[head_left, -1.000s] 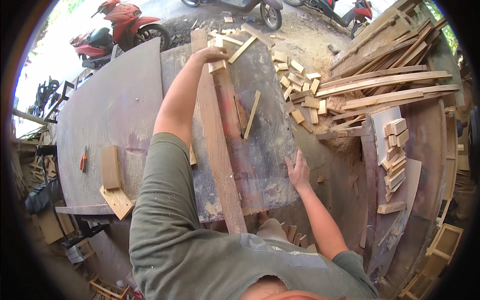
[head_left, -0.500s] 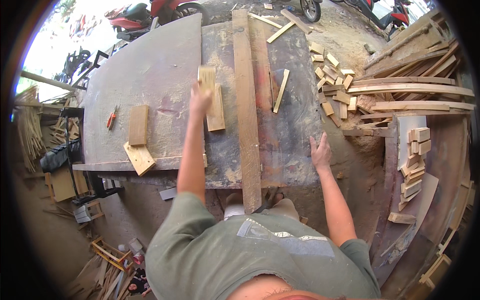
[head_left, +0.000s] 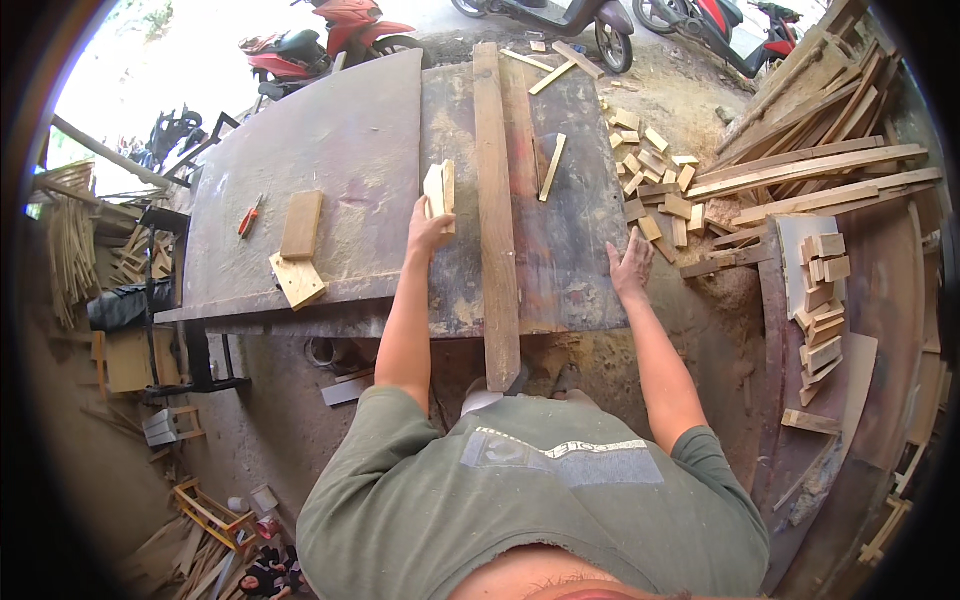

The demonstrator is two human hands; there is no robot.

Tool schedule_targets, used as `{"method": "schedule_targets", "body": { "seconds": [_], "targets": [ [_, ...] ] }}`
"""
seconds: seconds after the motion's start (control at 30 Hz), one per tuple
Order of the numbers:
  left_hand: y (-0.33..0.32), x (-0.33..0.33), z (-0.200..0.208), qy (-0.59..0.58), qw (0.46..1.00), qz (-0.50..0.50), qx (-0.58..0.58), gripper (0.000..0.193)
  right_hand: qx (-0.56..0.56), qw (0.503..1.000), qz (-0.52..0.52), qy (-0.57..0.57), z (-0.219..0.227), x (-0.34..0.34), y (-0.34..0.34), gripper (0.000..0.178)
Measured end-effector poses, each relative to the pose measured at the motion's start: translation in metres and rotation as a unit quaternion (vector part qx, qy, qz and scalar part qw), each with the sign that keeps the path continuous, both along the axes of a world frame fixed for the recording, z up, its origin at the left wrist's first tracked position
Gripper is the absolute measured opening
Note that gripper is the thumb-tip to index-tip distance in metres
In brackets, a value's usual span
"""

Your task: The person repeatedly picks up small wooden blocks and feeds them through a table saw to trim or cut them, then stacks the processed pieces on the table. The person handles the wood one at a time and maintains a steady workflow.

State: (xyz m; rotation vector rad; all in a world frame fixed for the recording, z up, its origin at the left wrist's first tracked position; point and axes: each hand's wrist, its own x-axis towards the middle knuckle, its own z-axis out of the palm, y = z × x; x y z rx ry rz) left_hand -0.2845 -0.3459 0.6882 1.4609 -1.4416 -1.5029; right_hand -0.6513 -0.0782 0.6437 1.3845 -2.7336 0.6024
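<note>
My left hand [head_left: 430,228] is closed round the near end of two short pale wooden blocks [head_left: 438,188], which are together over the worktable [head_left: 350,140]. I cannot tell whether they rest on its top. To their right a long brown plank [head_left: 492,210] runs from the far edge past the near edge. By the table's right edge my right hand [head_left: 630,265] is open, fingers spread, with nothing in it. Left of the blocks are a flat wooden block [head_left: 301,224], a paler piece with small holes [head_left: 297,281], and red-handled pliers [head_left: 248,218].
A thin wooden strip [head_left: 552,167] lies right of the plank. Offcuts [head_left: 655,165] are heaped on the ground beyond the right edge, near stacked long boards [head_left: 810,170]. More small blocks [head_left: 823,300] sit on a surface at right. Motorbikes [head_left: 365,30] stand beyond the table.
My left hand has come nearer and slightly right; the block it held and the one lying on the table are now together in its grasp. My right hand stays open by the table edge.
</note>
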Motion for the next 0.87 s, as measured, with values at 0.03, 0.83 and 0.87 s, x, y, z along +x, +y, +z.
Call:
{"method": "schedule_targets", "body": {
  "seconds": [0.03, 0.83, 0.87],
  "targets": [
    [0.019, 0.008, 0.008, 0.043, 0.999, 0.006, 0.001, 0.097, -0.056, 0.998, 0.028, 0.013, -0.001, 0.005, 0.005, 0.080],
    [0.417, -0.129, 0.145, -0.053, 0.856, -0.513, -0.024, 0.102, -0.367, 0.615, -0.455, -0.530, 0.054, -0.158, 0.392, 0.098],
    [0.414, -0.108, 0.133, -0.050, 0.862, -0.504, -0.010, 0.100, -0.349, 0.626, -0.441, -0.541, 0.050, -0.153, 0.369, 0.098]
  ]
}}
